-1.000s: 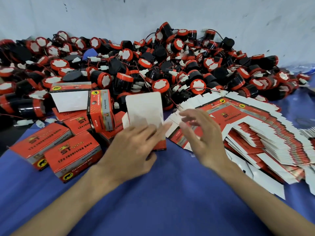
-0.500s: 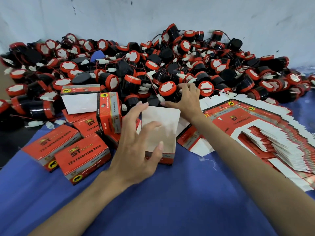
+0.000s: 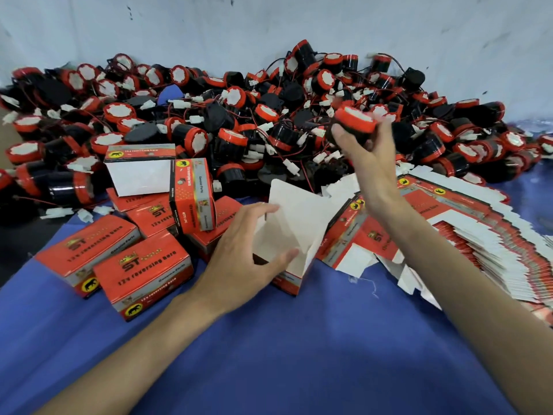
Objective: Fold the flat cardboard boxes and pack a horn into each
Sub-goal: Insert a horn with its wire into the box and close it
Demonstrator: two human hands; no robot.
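Note:
An open red and white cardboard box (image 3: pixel 291 235) stands on the blue cloth at the centre, its white lid flap raised. My left hand (image 3: pixel 245 259) holds the box's near side, thumb and fingers spread around its open mouth. My right hand (image 3: pixel 363 151) grips a black horn with a red rim (image 3: pixel 354 122), lifted above the pile and to the upper right of the box. A big heap of black and red horns (image 3: pixel 227 115) with white connectors lies along the back wall.
Several folded red boxes (image 3: pixel 140 265) lie at the left, some stacked. A fanned stack of flat unfolded boxes (image 3: pixel 466 223) covers the right side. A pale wall (image 3: pixel 269 25) stands behind the heap. Blue cloth (image 3: pixel 299 354) spreads in front.
My right hand reached into the heap, took a horn and lifted it up. My left hand shifted on the box, whose mouth now stands open with the flap up.

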